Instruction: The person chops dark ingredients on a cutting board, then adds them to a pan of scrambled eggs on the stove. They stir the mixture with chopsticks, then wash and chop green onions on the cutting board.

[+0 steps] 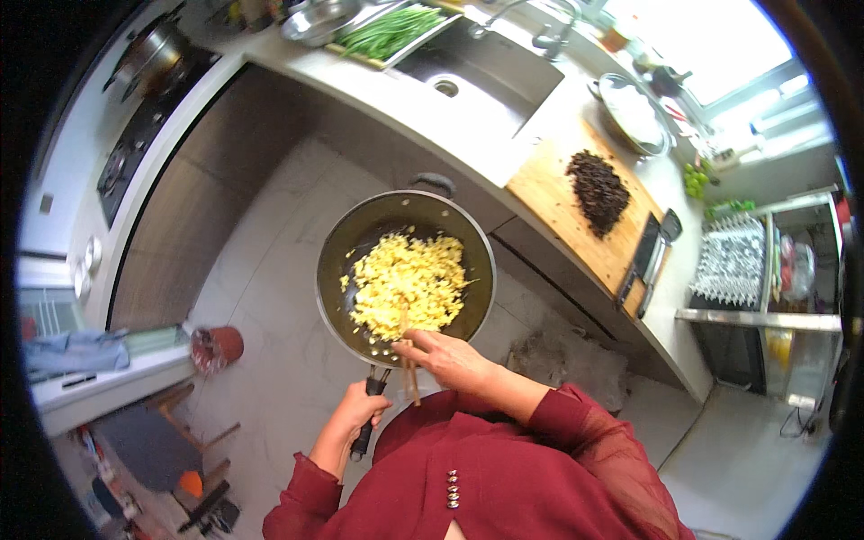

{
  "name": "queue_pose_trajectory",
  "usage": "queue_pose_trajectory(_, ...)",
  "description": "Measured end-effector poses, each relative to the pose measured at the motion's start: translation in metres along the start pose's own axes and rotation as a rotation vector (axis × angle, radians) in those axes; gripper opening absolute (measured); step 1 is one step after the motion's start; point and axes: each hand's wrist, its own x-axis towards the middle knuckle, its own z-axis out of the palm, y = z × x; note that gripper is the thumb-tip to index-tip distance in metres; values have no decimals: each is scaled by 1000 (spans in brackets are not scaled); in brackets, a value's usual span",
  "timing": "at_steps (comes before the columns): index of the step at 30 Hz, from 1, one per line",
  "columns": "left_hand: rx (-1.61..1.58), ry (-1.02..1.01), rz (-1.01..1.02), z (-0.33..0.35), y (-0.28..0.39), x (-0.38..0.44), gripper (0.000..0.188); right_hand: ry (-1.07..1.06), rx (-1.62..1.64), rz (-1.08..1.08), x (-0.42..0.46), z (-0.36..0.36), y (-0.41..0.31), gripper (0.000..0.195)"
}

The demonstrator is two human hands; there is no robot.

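A deep dark wok [337,256] is held up in front of my body, above the tiled floor. Crumbled scrambled egg [412,280] lies heaped in its middle, with small bits scattered up the sides. My left hand [360,410] grips the wok's black handle [364,435]. Wooden chopsticks [410,378] are in my right hand [442,359], which is over the near rim. Their tips reach into the egg and are partly hidden there. At the far rim sits a small black helper handle [434,183].
Ahead runs a counter with a sink [486,74] and a tray of green chives or scallions [395,30]. On a wooden cutting board [540,175] are chopped dark pieces [599,192] and a cleaver [641,256]. At left stand a gas stove [125,158], a pot [155,57] and a red bin [223,344].
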Motion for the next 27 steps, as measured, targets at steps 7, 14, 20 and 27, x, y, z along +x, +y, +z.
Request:
queue_pose_trajectory(7, 57, 1, -1, -13, -15, 28, 14, 803, 75, 400, -62, -61, 85, 31)
queue_pose_trajectory(14, 228, -27, -32, -9, -26, 68, 11, 1217, 299, 739, -153, -120, 181, 21)
queue_pose_trajectory(20, 274, -100, -81, 19, -27, 104, 13, 1262, 237, 773, -168, -144, 257, 23)
queue_pose_trajectory(27, 486, -143, -50, 37, -6, 145, 16, 1248, 45, 771, -171, -180, 321, 35)
